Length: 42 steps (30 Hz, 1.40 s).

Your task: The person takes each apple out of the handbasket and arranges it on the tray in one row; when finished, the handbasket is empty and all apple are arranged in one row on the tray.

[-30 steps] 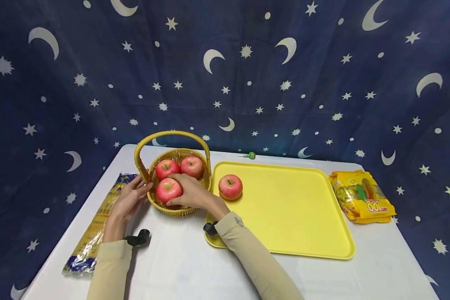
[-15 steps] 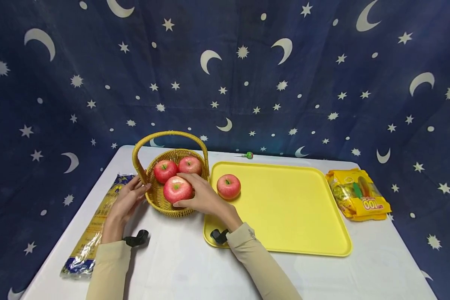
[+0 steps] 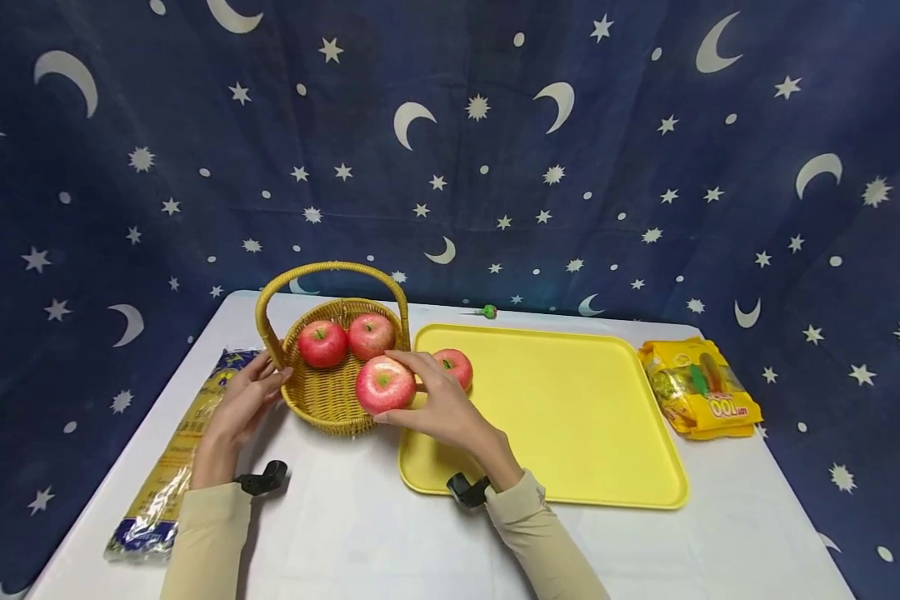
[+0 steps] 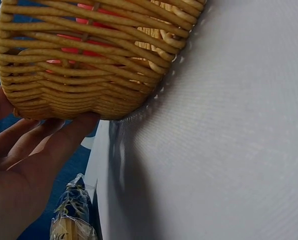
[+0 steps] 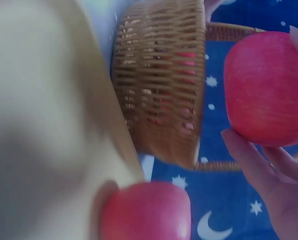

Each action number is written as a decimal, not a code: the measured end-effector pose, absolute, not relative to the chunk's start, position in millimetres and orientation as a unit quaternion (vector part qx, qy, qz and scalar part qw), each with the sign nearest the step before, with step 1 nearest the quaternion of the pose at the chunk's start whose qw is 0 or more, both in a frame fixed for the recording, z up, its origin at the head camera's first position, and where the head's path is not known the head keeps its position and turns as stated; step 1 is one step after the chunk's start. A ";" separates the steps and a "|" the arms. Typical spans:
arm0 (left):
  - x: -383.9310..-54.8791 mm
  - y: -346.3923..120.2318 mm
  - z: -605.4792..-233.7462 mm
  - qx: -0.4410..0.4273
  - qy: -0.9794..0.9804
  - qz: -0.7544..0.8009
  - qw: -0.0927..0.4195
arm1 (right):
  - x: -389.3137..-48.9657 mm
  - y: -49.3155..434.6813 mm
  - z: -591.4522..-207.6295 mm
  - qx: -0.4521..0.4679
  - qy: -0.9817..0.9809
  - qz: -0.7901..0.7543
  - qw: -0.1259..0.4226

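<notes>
My right hand (image 3: 447, 408) holds a red apple (image 3: 385, 385) between thumb and fingers, over the right front rim of the wicker basket (image 3: 322, 404). The right wrist view has this held apple (image 5: 266, 87) raised above the rim. Two more apples lie in the basket, one at the left (image 3: 322, 343) and one at the back (image 3: 371, 336). My left hand (image 3: 242, 406) grips the basket's left side by the handle base. In the left wrist view, its fingers (image 4: 64, 142) lie along the woven wall. Another apple (image 3: 453, 365), partly hidden behind my right hand, sits on the yellow tray (image 3: 555, 417).
A long yellow-and-blue plastic packet (image 3: 176, 467) lies left of the basket, under my left forearm. At the table's right stands a yellow snack bag (image 3: 701, 387). A small green-topped item (image 3: 487, 312) lies behind the tray. A starry blue cloth (image 3: 495, 150) hangs behind.
My right hand has lifted its apple out of the basket's front and carried it rightward to the rim. My left hand has kept its hold on the basket. The head view has shifted slightly.
</notes>
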<state>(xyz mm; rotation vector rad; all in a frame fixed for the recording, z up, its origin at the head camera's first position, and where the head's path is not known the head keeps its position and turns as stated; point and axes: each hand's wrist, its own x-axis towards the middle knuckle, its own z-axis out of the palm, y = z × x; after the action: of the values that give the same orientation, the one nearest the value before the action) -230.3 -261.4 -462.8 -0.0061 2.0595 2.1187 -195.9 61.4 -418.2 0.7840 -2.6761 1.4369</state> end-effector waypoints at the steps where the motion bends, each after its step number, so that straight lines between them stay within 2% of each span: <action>1: -230.0 -262.3 -463.1 0.000 0.694 0.714 0.092 | -194.4 65.0 -417.9 0.245 -0.851 0.464 0.001; 11: -230.3 -262.9 -463.1 0.009 0.695 0.713 0.091 | -185.3 101.9 -421.3 0.204 -0.857 0.469 0.059; 20: -230.0 -260.9 -464.5 -0.002 0.705 0.702 0.097 | -181.6 133.2 -420.9 0.150 -0.852 0.501 0.032; 32: -230.8 -264.2 -461.5 -0.011 0.714 0.695 0.087 | -193.5 173.7 -418.3 0.084 -0.855 0.509 0.043; 42: -228.7 -259.1 -461.4 -0.025 0.714 0.694 0.086 | -206.5 204.6 -443.1 0.015 -0.868 0.496 -0.010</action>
<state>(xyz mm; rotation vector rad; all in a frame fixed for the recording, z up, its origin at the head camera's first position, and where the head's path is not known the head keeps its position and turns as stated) -228.7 -259.1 -461.4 -0.0747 2.1285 2.0697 -206.5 204.6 -443.1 0.0465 -2.7443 1.5692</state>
